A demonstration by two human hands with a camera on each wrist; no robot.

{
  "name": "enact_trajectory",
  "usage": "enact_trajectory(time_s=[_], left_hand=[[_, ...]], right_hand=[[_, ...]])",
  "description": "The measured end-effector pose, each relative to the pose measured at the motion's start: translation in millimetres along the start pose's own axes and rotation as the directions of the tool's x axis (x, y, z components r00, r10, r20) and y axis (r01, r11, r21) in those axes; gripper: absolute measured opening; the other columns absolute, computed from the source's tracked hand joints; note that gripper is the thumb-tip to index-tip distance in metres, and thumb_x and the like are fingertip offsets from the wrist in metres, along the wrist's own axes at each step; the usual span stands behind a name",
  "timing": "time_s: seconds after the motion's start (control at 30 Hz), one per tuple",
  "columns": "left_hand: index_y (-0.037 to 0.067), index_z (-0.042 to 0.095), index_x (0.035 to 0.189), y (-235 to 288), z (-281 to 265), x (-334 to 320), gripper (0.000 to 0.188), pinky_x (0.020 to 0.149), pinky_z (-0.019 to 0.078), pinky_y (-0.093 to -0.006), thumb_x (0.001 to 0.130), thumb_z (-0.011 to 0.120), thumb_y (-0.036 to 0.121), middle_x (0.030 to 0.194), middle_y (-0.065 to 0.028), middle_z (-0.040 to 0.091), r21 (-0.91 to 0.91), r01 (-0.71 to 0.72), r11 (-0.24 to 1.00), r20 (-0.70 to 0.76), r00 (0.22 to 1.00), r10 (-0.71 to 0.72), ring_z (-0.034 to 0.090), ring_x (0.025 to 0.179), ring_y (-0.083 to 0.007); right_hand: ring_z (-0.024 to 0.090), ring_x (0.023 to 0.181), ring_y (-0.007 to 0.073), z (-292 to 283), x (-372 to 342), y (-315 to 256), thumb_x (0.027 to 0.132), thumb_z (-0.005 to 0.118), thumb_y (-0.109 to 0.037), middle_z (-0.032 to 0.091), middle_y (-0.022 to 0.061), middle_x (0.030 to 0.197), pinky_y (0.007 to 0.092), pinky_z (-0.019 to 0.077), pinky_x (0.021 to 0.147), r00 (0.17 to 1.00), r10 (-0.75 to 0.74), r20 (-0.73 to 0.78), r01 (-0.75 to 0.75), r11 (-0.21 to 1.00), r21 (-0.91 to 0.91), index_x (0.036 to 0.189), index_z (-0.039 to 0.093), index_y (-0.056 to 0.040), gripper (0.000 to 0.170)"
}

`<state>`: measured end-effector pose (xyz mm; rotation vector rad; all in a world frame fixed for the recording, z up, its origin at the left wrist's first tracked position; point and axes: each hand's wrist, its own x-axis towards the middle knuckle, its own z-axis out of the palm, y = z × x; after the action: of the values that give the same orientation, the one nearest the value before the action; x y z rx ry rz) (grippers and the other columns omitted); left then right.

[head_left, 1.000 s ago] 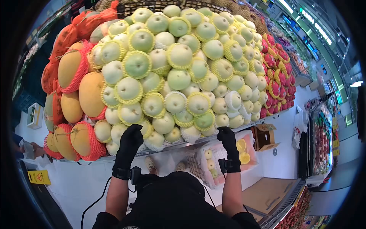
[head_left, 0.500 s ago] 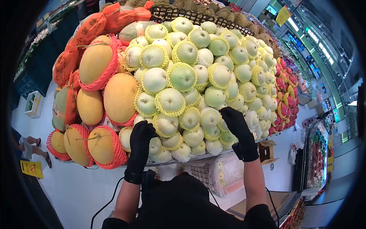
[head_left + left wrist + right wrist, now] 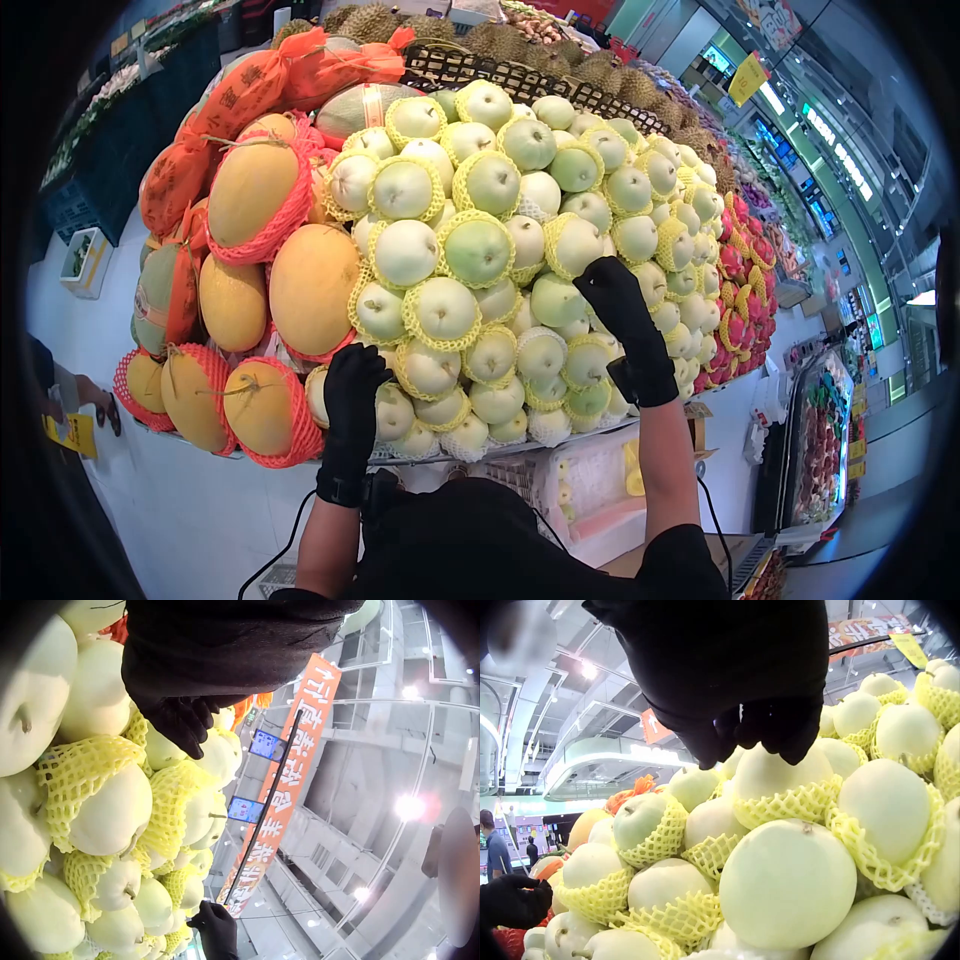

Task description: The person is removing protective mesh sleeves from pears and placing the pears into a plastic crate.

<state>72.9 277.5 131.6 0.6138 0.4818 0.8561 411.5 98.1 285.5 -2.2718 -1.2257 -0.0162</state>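
Observation:
Pale green melons, many in yellow foam nets, are heaped in front of me. My black-gloved right hand (image 3: 615, 300) reaches over the middle of the heap, fingers bent down. Its fingertips are right at the top of a netted melon (image 3: 780, 780); a bare melon (image 3: 787, 885) sits just below in the right wrist view. My left hand (image 3: 353, 395), also gloved, hovers loosely curled over the front left of the heap with nothing in it. Nearest to it are a small melon (image 3: 393, 412) and a netted yellow melon (image 3: 262, 405).
Large yellow melons (image 3: 315, 290) in red nets and orange-bagged melons (image 3: 240, 95) lie on the left. Dragon fruit (image 3: 740, 300) is stacked at the right, durians (image 3: 495, 42) behind a black lattice basket (image 3: 450, 68). A white crate (image 3: 600, 480) stands below the front edge.
My right hand has moved forward from the display's front edge to over the melons. The left hand stays near the front left. The head view has shifted toward the display.

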Motion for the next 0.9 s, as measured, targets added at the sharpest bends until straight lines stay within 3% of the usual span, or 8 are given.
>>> enact_trajectory(time_s=[0.17,0.23,0.3,0.43,0.5,0.57,0.6,0.9], left_hand=[[0.009,0.055,0.120,4,4,5,0.028,0.084,0.0493,-0.0362,0.095,0.055,0.022,0.108,-0.0065,0.062,0.035,-0.043,0.998,0.027,0.999,0.042,0.061,0.096,-0.0210],[0.008,0.055,0.119,6,10,4,0.027,0.084,0.0492,-0.0348,0.095,0.054,0.022,0.106,-0.0054,0.062,-0.029,-0.015,0.999,-0.011,1.000,0.015,0.060,0.096,-0.0198],[0.007,0.053,0.122,5,9,5,0.029,0.086,0.0515,-0.0357,0.096,0.052,0.020,0.108,-0.0074,0.061,-0.013,-0.028,1.000,-0.022,0.999,0.028,0.061,0.097,-0.0208],[0.008,0.054,0.120,-2,11,3,0.028,0.085,0.0504,-0.0344,0.097,0.052,0.023,0.109,-0.0055,0.061,0.058,-0.062,0.996,-0.086,0.994,0.067,0.060,0.098,-0.0187],[0.008,0.055,0.118,-6,6,4,0.025,0.082,0.0501,-0.0325,0.098,0.051,0.022,0.107,-0.0038,0.060,-0.004,-0.039,0.999,-0.093,0.995,0.038,0.059,0.096,-0.0165],[0.008,0.055,0.116,-10,-4,7,0.022,0.080,0.0498,-0.0313,0.098,0.051,0.020,0.105,-0.0029,0.059,-0.083,-0.012,0.996,-0.062,0.998,0.007,0.059,0.094,-0.0158],[0.008,0.055,0.114,-18,-3,4,0.020,0.079,0.0494,-0.0301,0.098,0.051,0.017,0.100,-0.0024,0.058,0.243,-0.121,0.962,-0.066,0.988,0.141,0.058,0.092,-0.0157],[0.007,0.052,0.120,-25,4,-11,0.028,0.080,0.0488,-0.0307,0.096,0.053,0.021,0.102,-0.0032,0.058,0.177,-0.072,0.982,-0.182,0.978,0.105,0.058,0.094,-0.0164]], right_hand=[[0.063,0.084,0.0273,-19,33,26,0.088,0.064,-0.015,0.065,0.0141,0.090,0.0361,0.0497,0.078,0.995,-0.089,-0.044,0.093,0.989,0.114,0.097,0.064,-0.0004,0.017],[0.064,0.086,0.0237,-32,51,50,0.089,0.062,-0.011,0.065,0.0128,0.091,0.0343,0.0496,0.079,0.970,-0.210,-0.123,0.209,0.978,-0.021,0.101,0.065,-0.0017,0.016],[0.062,0.083,0.0216,-53,69,62,0.085,0.068,-0.013,0.064,0.0100,0.094,0.0326,0.0495,0.078,0.995,-0.047,-0.091,0.050,0.998,0.036,0.108,0.063,-0.0040,0.025],[0.056,0.080,0.0166,-86,100,97,0.075,0.079,-0.016,0.060,0.0073,0.104,0.0315,0.0496,0.074,0.989,-0.121,-0.090,0.119,0.993,-0.028,0.122,0.057,-0.0083,0.052],[0.057,0.090,0.0186,-100,114,104,0.073,0.081,-0.019,0.058,0.0096,0.110,0.0326,0.0494,0.079,1.000,0.015,-0.025,-0.015,1.000,-0.021,0.126,0.054,-0.0074,0.060],[0.056,0.101,0.0218,-107,131,112,0.071,0.082,-0.021,0.056,0.0116,0.117,0.0346,0.0480,0.087,0.998,-0.047,-0.036,0.045,0.997,-0.064,0.129,0.052,-0.0077,0.066],[0.056,0.106,0.0235,-108,138,116,0.071,0.082,-0.023,0.055,0.0126,0.120,0.0355,0.0473,0.090,0.996,-0.078,-0.041,0.075,0.994,-0.083,0.131,0.051,-0.0078,0.069],[0.049,0.122,0.0306,-70,216,89,0.068,0.080,-0.014,0.054,0.0150,0.129,0.0390,0.0402,0.103,0.942,-0.335,-0.016,0.326,0.924,-0.198,0.134,0.048,-0.0072,0.074]])
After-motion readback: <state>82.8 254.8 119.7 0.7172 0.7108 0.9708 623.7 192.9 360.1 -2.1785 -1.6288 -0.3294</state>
